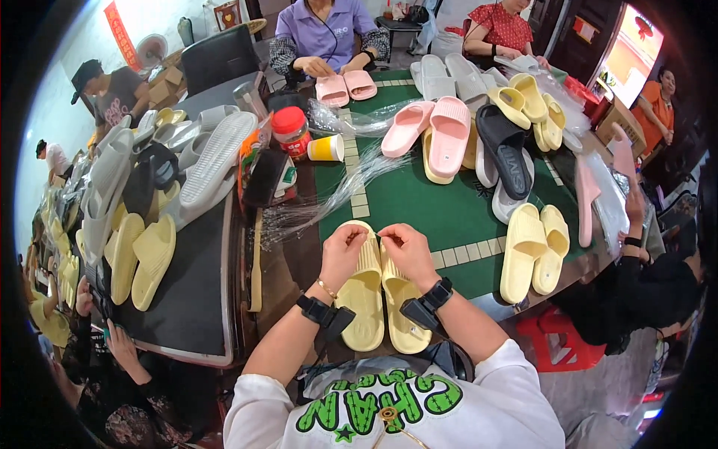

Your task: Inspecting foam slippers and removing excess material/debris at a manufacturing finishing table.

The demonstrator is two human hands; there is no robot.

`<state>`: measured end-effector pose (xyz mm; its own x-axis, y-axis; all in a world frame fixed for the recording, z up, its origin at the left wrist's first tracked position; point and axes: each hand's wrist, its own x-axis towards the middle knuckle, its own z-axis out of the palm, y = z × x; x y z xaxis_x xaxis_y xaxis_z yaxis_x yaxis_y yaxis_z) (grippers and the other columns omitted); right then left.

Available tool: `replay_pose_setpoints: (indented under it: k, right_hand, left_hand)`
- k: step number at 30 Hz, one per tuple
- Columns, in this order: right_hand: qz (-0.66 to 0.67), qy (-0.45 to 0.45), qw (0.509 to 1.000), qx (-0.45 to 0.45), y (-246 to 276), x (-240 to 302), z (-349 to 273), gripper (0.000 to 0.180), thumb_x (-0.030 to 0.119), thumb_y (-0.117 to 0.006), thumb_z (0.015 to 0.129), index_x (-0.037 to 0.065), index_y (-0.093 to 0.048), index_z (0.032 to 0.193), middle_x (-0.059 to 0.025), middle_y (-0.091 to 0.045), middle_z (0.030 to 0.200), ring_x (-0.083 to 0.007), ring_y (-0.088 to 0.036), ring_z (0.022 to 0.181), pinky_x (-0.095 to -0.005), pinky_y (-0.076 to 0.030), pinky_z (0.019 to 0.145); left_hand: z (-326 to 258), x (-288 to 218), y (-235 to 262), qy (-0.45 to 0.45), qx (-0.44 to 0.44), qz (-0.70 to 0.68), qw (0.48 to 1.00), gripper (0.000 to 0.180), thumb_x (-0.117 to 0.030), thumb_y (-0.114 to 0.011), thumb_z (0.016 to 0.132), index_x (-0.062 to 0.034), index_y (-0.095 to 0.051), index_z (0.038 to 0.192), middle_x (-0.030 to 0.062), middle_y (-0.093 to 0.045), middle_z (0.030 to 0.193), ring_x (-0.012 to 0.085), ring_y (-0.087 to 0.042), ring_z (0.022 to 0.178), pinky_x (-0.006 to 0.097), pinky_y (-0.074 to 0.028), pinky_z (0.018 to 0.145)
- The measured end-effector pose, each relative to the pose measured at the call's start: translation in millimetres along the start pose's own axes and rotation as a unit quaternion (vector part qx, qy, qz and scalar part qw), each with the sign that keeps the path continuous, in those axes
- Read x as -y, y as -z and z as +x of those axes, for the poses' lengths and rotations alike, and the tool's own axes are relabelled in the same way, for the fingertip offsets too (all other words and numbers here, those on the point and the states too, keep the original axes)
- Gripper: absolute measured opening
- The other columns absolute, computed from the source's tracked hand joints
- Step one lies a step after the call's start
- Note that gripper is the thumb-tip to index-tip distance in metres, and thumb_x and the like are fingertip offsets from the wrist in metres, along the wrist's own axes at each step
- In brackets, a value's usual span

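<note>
Several stages of work seem to show at once on and around the green, tile-bordered tabletop (411, 202), where much appears to be left. Left of that tabletop, a jumbled heap of grey, black and yellow foam slippers (217, 161) lies on a dark table, many of them loose and overlapping; these look like the larger remaining share. At the tabletop's far right, grey slippers (465, 78) are piled together, and whether they have been dealt with cannot be told.

Some footwear already sits as neat twos: a yellow slipper pair with ribbed straps (523, 251) at the tabletop's right edge, and a pale pink slipper pair (450, 135) on top of others toward its middle. These may be finished, though no joining piece can be made out. A co-worker in a purple shirt (321, 34), beyond the tabletop's far edge, handles another pink pair (331, 91).

The pale yellow ribbed slippers (360, 318) being worked on lie side by side at the tabletop's near edge, apparently midway through. A loose bundle of thin clear strands (340, 196) lies by the tabletop's left side, plenty remaining. The person's left hand (342, 254) and right hand (409, 254) meet above the straps, thumb and forefinger pinched together on each; whether a strand is between them cannot be told.
</note>
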<state>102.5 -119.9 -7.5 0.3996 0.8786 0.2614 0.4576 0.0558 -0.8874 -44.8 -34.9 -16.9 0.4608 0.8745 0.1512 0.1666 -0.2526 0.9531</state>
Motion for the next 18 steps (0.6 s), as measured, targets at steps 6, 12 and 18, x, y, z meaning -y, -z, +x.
replay_pose_setpoints:
  k: [6, 12, 18]
  right_hand:
    - [-0.026, 0.017, 0.999, 0.008, -3, 0, 2, 0.011, 0.006, -0.062, 0.084, 0.001, -0.068, 0.093, -0.0088, -0.063, 0.083, -0.0166, -0.061, 0.068, -0.0273, -0.049, 0.063]
    - [-0.047, 0.061, 0.997, -0.015, 0, -6, 1, 0.011, 0.007, -0.062, 0.084, 0.002, -0.068, 0.091, -0.0094, -0.064, 0.084, -0.021, -0.063, 0.073, -0.0309, -0.05, 0.065]
    - [-0.021, 0.053, 0.998, 0.0, -10, -4, -6, 0.018, 0.018, -0.061, 0.085, 0.003, -0.066, 0.094, -0.0153, -0.065, 0.088, -0.0321, -0.062, 0.085, -0.0397, -0.049, 0.076]
  left_hand:
    - [2, -2, 2, -0.011, -0.007, 0.003, 1.0, 0.013, -0.006, -0.063, 0.088, 0.0014, -0.068, 0.098, 0.0088, -0.069, 0.087, 0.0126, -0.064, 0.076, 0.027, -0.051, 0.07]
    - [-2, -16, 4, -0.007, 0.014, 0.009, 1.0, 0.015, -0.008, -0.062, 0.089, 0.0014, -0.067, 0.099, 0.0117, -0.069, 0.087, 0.0161, -0.065, 0.077, 0.028, -0.051, 0.072]
    - [-2, -2, 6, -0.022, 0.029, 0.006, 0.999, 0.011, -0.001, -0.061, 0.087, 0.0036, -0.067, 0.095, 0.009, -0.069, 0.087, 0.0124, -0.062, 0.079, 0.027, -0.05, 0.073]
